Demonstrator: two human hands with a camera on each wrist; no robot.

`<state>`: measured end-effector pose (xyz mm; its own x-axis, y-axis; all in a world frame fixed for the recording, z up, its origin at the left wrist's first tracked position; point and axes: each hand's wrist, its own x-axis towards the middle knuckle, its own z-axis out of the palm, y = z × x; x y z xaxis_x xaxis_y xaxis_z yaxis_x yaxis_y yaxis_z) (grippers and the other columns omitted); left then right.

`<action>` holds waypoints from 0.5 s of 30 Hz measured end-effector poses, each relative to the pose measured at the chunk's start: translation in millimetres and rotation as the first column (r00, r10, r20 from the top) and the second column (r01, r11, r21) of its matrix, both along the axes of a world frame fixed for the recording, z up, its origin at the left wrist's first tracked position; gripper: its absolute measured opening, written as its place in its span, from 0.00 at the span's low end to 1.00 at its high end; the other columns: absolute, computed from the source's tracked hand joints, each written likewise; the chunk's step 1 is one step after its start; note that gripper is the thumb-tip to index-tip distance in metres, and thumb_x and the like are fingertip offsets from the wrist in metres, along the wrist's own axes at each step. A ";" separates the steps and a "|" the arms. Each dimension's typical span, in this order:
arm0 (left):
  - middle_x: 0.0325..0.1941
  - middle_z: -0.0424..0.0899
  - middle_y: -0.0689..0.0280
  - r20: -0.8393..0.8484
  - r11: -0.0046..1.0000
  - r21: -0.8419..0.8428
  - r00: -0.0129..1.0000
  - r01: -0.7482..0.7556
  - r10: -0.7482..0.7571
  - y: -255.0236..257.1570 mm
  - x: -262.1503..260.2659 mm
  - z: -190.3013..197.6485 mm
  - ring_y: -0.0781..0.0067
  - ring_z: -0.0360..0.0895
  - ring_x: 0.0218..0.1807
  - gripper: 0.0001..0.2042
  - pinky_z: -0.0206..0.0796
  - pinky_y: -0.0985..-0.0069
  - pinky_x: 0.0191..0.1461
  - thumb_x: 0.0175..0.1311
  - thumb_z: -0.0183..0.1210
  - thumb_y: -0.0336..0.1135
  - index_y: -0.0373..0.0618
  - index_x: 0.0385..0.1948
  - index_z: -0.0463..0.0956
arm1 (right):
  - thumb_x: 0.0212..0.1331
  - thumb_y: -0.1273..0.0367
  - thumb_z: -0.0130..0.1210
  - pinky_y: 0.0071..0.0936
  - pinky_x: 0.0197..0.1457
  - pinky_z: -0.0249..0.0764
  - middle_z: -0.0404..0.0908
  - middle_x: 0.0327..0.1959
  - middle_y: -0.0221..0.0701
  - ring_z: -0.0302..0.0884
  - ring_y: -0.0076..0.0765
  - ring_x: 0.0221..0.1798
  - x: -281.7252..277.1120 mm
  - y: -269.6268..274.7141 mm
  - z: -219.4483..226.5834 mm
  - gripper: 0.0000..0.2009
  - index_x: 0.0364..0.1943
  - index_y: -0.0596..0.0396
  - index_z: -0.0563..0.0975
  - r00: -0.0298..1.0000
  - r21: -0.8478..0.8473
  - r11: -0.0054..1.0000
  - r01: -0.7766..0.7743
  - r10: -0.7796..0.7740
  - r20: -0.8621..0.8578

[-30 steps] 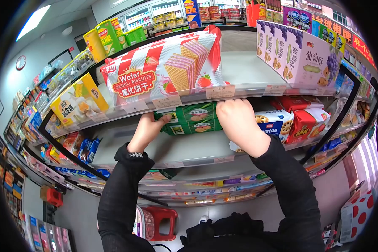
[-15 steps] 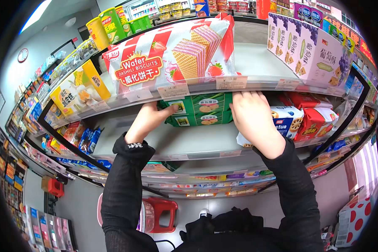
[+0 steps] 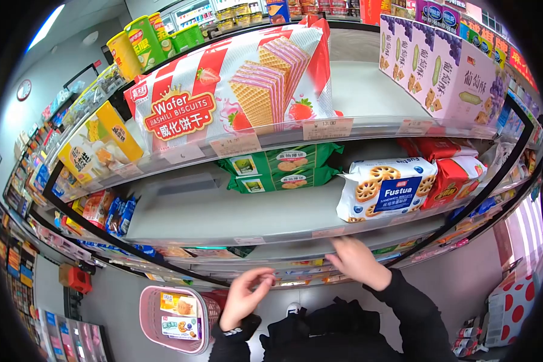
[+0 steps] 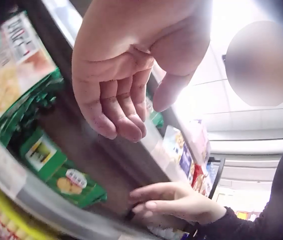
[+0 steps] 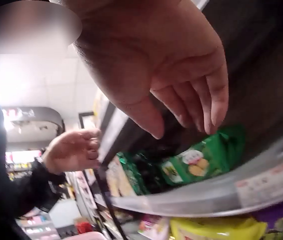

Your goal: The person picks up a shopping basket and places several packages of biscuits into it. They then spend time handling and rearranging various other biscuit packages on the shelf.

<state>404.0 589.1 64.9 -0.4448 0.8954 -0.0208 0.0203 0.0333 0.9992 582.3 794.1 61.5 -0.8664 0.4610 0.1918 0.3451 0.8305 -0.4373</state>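
Observation:
Two green biscuit packs (image 3: 280, 170) lie side by side on the second shelf, and no hand touches them. Below that shelf's front edge, the left hand (image 3: 245, 298) hangs with loosely bent fingers, holding nothing. The right hand (image 3: 357, 262) is to its right, in front of the lower shelves, fingers relaxed and empty. In the left wrist view the left hand (image 4: 136, 65) has its palm and slightly bent fingers showing. The right wrist view has the right hand (image 5: 166, 70) above a lower shelf holding a green pack (image 5: 199, 162).
Wafer biscuits (image 3: 241, 84) and purple grape boxes (image 3: 446, 75) stand on the top shelf. A white Fustua pack (image 3: 387, 188) sits right of the green packs. A pink basket (image 3: 149, 329) with two packages stands on the floor at lower left, beside a red stool.
Both hands have let go of the green packs and moved down and back, out of the second shelf. The basket has come into fuller view.

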 end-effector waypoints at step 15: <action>0.37 0.79 0.63 0.048 0.997 -0.062 0.998 -0.042 0.045 9.7 13.5 -41.4 0.80 0.75 0.39 0.12 0.65 0.83 0.44 0.60 0.51 0.27 0.34 0.45 0.70 | 0.51 0.66 0.51 0.41 0.55 0.62 0.71 0.48 0.43 0.65 0.52 0.52 -55.1 56.2 -79.7 0.17 0.46 0.55 0.70 0.962 0.074 0.996 0.060 -0.038 -0.270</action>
